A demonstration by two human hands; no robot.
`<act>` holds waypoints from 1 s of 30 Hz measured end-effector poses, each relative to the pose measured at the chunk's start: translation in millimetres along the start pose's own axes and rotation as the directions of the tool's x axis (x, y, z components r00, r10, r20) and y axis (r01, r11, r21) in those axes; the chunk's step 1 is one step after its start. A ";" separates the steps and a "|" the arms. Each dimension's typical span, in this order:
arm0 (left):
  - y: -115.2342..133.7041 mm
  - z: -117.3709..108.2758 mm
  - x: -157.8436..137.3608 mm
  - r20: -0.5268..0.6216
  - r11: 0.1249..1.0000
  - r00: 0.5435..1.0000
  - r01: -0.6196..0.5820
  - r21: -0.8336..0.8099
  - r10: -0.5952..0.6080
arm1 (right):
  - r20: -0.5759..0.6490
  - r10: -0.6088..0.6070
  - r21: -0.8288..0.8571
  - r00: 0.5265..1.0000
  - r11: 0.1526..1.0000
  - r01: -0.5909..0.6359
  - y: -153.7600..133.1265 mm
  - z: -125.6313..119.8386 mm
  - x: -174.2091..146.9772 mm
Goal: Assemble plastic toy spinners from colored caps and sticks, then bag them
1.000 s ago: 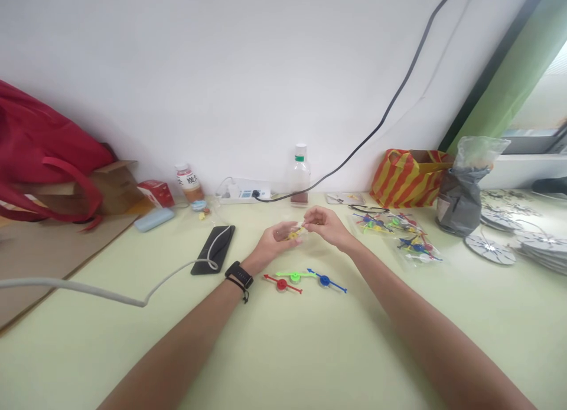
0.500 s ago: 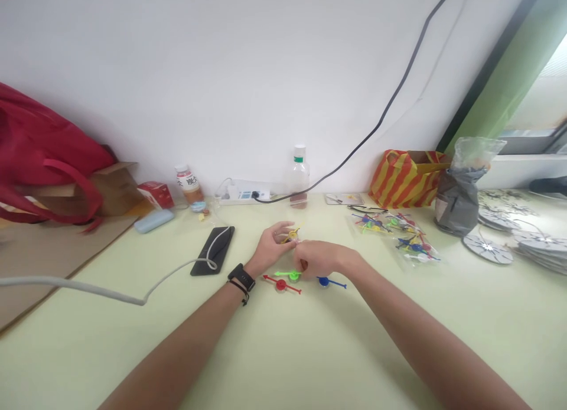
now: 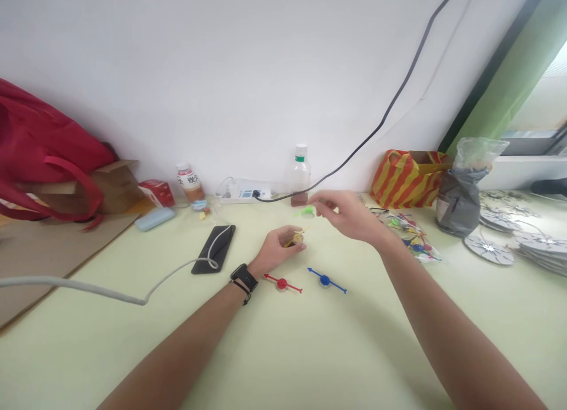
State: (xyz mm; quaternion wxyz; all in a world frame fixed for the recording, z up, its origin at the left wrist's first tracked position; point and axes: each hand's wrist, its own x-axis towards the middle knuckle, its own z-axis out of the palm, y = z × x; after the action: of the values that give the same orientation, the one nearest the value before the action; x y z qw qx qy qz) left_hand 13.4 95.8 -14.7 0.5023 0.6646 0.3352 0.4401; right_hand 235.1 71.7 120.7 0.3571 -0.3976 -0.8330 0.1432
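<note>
The left hand (image 3: 280,246) curls its thumb and fingers round a yellow plastic arrow-shaped spinner with a round hub (image 3: 298,237), its tip poking up past the fingers. Farther back and to the right, the right hand (image 3: 349,216) pinches a bright green plastic spinner (image 3: 309,211) between thumb and fingertips, in front of a clear bottle with a white cap and dark reddish contents (image 3: 300,182). A gap separates the two hands, so the green and yellow pieces stay apart.

Nearer the person, a red arrow spinner (image 3: 282,284) and a blue one (image 3: 325,280) lie slantwise on the pale green counter (image 3: 283,357), with bare surface between them and a broad open stretch from there to the lower picture edge, between the forearms. Left of the left hand, a flat black rectangular device (image 3: 213,249) leaves a narrow strip beside the wrist. Room on the right ends at clear bags of coloured spinners (image 3: 419,241), partly behind the right forearm, and grey-white discs (image 3: 489,249). The white wall (image 3: 266,73) bounds the counter's far edge.
</note>
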 end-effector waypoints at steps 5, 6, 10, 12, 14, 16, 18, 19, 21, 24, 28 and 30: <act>1.4 1.9 -1.5 0.016 0.999 1.000 -0.006 0.045 0.005 | -0.194 0.014 0.067 0.981 0.998 -0.001 -1.9 1.4 1.5; 1.6 2.0 -1.7 0.012 0.998 1.000 -0.007 0.062 0.006 | -0.186 0.010 0.055 0.983 0.999 0.001 -1.8 3.3 1.8; 1.2 2.1 -2.5 -0.023 0.990 1.000 -0.016 0.137 0.020 | -0.152 -0.032 -0.050 0.988 0.998 0.025 -0.9 12.6 3.3; 1.3 2.5 -2.9 -0.031 0.988 0.999 -0.028 0.153 0.033 | -0.155 -0.059 -0.068 0.986 0.997 0.049 -1.6 16.5 4.0; 2.0 3.0 -3.3 -0.024 0.987 0.999 -0.037 0.156 0.042 | -0.167 -0.071 -0.057 0.983 0.996 0.062 -3.7 18.8 4.2; 3.2 3.7 -3.6 -0.019 0.986 0.999 -0.037 0.165 0.040 | -0.188 -0.063 -0.036 0.980 0.998 0.057 -6.7 19.7 4.2; 4.2 4.3 -3.8 -0.024 0.983 0.999 -0.029 0.180 0.034 | -0.217 -0.035 0.001 0.975 0.999 0.036 -9.6 20.4 4.4; 4.5 4.5 -4.0 -0.027 0.982 0.999 -0.024 0.188 0.030 | -0.227 -0.014 0.028 0.974 0.999 0.021 -10.7 21.2 4.7; 4.6 4.9 -4.2 -0.039 0.979 0.999 -0.015 0.202 0.023 | -0.225 0.037 0.086 0.974 0.996 -0.018 -11.9 24.0 5.5; 3.9 5.0 -4.0 -0.065 0.978 0.998 0.001 0.207 0.013 | -0.193 0.068 0.105 0.979 0.993 -0.048 -11.5 30.3 6.5; 2.0 5.1 -3.2 -0.099 0.981 0.995 0.014 0.192 0.005 | -0.184 0.024 0.009 0.983 1.000 -0.023 -9.7 34.8 6.1; 0.9 5.0 -3.0 -0.096 0.983 0.995 0.009 0.186 0.009 | -0.154 0.038 -0.043 0.987 0.998 -0.045 -9.2 34.2 5.5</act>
State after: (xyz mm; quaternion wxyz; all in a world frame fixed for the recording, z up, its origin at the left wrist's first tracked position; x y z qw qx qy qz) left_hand 16.8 91.0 -15.1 0.4213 0.6867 0.3984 0.4384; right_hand 203.4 71.6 104.1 0.4076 -0.4331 -0.7976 0.1002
